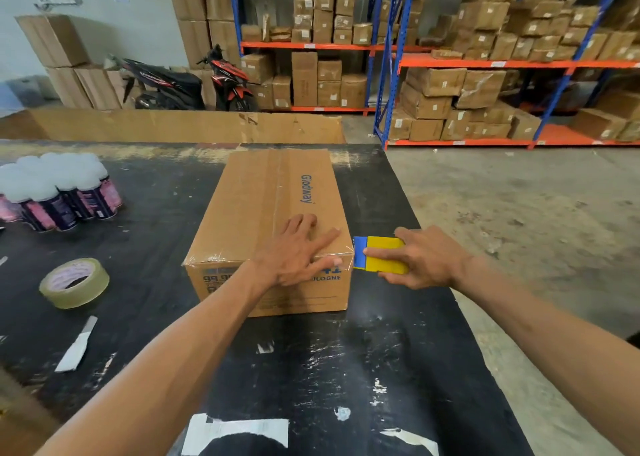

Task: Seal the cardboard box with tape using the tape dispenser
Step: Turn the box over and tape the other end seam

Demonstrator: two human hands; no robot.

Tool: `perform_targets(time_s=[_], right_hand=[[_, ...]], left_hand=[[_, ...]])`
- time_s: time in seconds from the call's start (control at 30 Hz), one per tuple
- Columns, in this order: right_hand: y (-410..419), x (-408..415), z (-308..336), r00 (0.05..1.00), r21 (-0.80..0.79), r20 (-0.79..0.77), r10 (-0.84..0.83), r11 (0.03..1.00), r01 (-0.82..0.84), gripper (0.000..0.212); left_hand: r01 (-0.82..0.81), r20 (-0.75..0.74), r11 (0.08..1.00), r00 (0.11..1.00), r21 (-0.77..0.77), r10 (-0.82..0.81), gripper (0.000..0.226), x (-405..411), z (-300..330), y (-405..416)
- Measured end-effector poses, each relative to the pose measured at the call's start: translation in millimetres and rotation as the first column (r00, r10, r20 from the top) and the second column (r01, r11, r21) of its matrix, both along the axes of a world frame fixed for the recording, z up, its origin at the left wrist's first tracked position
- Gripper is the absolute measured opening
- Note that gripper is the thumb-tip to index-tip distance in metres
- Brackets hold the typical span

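Black-topped table (346,369) bore the closed cardboard box (270,220) at its middle. The left hand (299,253) lay spread flat on its near top edge; the right hand (420,258) clasped the yellow-blue tape dispenser (379,254) against its right corner.

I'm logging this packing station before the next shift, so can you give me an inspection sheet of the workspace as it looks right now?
Surface: black table, scuffed, with white tape scraps stuck on.
Job's things: cardboard box closed, clear tape along its top seam and near edge; yellow-and-blue tape dispenser at the box's near right corner.
Clutter: loose tape roll, white-capped cans at left, a small blade-like tool.
Hands: left hand flat on the box's near edge; right hand gripping the dispenser.
Cables: nothing seen.
Surroundings: racks of cartons, a parked scooter, concrete floor.
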State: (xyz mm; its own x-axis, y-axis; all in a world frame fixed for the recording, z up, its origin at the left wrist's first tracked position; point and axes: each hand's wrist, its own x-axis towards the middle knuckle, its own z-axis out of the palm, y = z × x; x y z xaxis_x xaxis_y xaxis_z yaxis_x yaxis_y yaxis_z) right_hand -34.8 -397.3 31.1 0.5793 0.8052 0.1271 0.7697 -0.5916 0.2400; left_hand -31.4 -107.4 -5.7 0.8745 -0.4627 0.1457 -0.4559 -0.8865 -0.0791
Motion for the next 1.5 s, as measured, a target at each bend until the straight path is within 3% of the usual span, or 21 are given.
perform_targets(time_s=[0.1,0.2,0.27,0.33,0.43,0.53,0.67,0.87,1.1,1.17,1.27,1.33,1.43,1.5], right_hand=[[5,0,6,0.998,-0.078,0.068,0.011,0.997,-0.005,0.051],[19,-5,7,0.985,-0.279,0.169,0.028,0.96,0.021,0.046],[30,-10,-4,0.994,-0.385,0.114,0.007,0.922,0.037,0.048],[38,-16,-13,0.994,-0.389,0.083,-0.066,0.916,0.093,0.051],[36,-10,-10,0.984,-0.339,0.091,-0.152,0.925,0.174,0.051],[23,-7,-3,0.961,-0.21,0.087,-0.262,0.938,0.275,0.048],[11,-6,-11,0.9,-0.017,-0.042,-0.435,0.901,0.434,0.053],[3,-12,-15,0.787,0.129,-0.267,-0.557,0.788,0.602,0.054],[9,-10,-3,0.76,0.298,-0.343,-0.552,0.704,0.645,0.054],[14,-9,2,0.759,0.345,-0.379,-0.529,0.68,0.646,0.054],[22,-9,10,0.768,0.392,-0.434,-0.471,0.669,0.632,0.055],[27,-8,14,0.772,0.413,-0.459,-0.44,0.663,0.624,0.055],[36,-9,17,0.764,0.4,-0.487,-0.423,0.669,0.626,0.055],[39,-13,16,0.762,0.387,-0.495,-0.417,0.68,0.623,0.054]], left_hand=[[0.01,-0.003,1.0,1.0,-0.009,-0.01,0.079,1,-1,3],[0.017,0.007,1.0,1.0,0.011,-0.017,0.08,3,2,0],[0.017,0.004,1.0,1.0,0.025,-0.017,0.081,-1,4,0],[-0.006,0.032,0.998,0.999,0.068,0.004,0.08,-3,8,-5],[-0.188,0.101,0.982,0.977,-0.014,0.189,0.081,-14,6,-33],[-0.371,0.025,0.909,0.924,-0.189,0.382,0.081,-15,2,-65],[-0.51,-0.075,0.837,0.859,-0.198,0.506,0.074,-9,-1,-90],[-0.478,-0.009,0.863,0.875,-0.162,0.484,0.075,-3,-7,-93],[-0.391,-0.016,0.918,0.92,-0.066,0.391,0.072,-14,-4,-73],[-0.31,-0.044,0.95,0.95,-0.033,0.309,0.069,-16,-3,-46],[-0.201,-0.173,0.972,0.969,-0.121,0.179,0.065,-15,19,-4],[-0.275,-0.182,0.951,0.951,-0.14,0.248,0.071,-10,31,2],[-0.505,-0.217,0.859,0.851,-0.084,0.479,0.101,-11,25,-8],[-0.502,-0.225,0.865,0.846,-0.027,0.484,0.096,-7,14,-11]])
